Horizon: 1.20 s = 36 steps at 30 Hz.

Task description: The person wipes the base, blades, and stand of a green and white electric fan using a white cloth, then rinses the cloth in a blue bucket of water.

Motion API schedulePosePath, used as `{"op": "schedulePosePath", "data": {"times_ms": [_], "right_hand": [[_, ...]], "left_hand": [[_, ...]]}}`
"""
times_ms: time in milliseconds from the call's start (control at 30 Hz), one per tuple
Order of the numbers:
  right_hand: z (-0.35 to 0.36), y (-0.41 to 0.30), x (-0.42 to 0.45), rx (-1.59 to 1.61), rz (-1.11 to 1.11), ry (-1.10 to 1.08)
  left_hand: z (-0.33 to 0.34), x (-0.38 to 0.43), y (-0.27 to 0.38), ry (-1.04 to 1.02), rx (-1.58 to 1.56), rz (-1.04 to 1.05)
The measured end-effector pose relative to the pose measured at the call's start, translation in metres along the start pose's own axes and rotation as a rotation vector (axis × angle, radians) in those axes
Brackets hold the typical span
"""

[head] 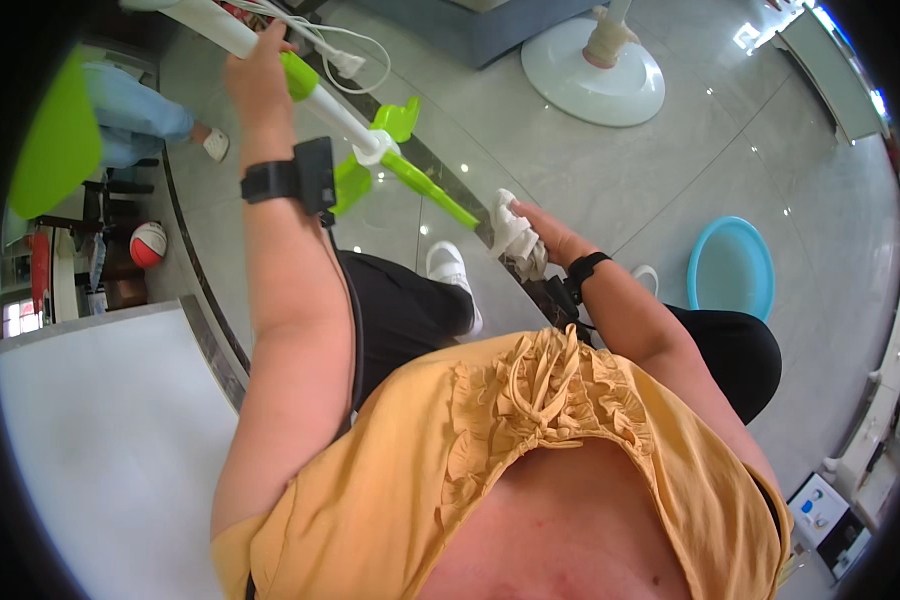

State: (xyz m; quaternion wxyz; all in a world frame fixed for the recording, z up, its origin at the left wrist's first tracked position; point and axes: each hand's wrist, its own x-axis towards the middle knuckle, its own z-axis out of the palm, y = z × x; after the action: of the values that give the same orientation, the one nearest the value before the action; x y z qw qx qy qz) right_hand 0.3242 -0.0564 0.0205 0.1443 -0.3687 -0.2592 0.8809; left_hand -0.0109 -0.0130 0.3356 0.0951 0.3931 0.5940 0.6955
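Observation:
My left hand (pixel 261 79) grips the white pole of a stand fan (pixel 349 124) near its green collar, at the upper left. Green feet spread from the white hub at the pole's lower end; one foot points towards my right hand. A white cable with a plug (pixel 347 63) hangs beside the pole near my left hand. In my right hand (pixel 559 236) is a crumpled whitish cloth (pixel 516 238), just off the tip of that green foot. Part of my left hand's fingers is hidden behind the pole. Whether the item is truly a fan cannot be confirmed, as its top is out of view.
A blue plastic basin (pixel 731 270) stands on the tiled floor at the right. A round white base (pixel 594 73) with a wrapped pole is at the top. Another person's leg (pixel 139 112) and a basketball (pixel 148 245) are at the left, above a white surface (pixel 112 435).

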Motion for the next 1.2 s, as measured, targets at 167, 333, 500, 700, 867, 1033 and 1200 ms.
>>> {"op": "schedulePosePath", "data": {"times_ms": [167, 333, 500, 700, 867, 1033, 1200], "right_hand": [[-0.009, 0.010, -0.006, -0.091, 0.038, 0.015], [-0.011, 0.012, 0.006, -0.143, 0.083, 0.020], [-0.021, 0.005, 0.021, -0.149, 0.095, 0.052], [-0.027, -0.002, 0.025, -0.087, 0.083, 0.076], [-0.036, -0.011, 0.043, -0.008, 0.056, 0.079], [-0.015, -0.078, 0.078, -0.013, -0.202, 0.095], [0.044, -0.150, 0.144, -0.689, -0.532, 0.216]], "left_hand": [[-0.041, 0.021, -0.039, -0.259, -0.145, -0.050], [-0.064, 0.075, -0.066, -0.452, -0.156, -0.005], [-0.029, 0.064, -0.036, -0.759, -0.175, 0.231], [-0.020, 0.081, -0.075, -0.605, -0.230, 0.031], [-0.015, 0.129, -0.145, -0.503, -0.403, -0.067], [0.019, 0.059, -0.074, -0.349, -0.033, 0.095], [0.029, 0.042, -0.109, -0.131, -0.037, 0.192]]}}
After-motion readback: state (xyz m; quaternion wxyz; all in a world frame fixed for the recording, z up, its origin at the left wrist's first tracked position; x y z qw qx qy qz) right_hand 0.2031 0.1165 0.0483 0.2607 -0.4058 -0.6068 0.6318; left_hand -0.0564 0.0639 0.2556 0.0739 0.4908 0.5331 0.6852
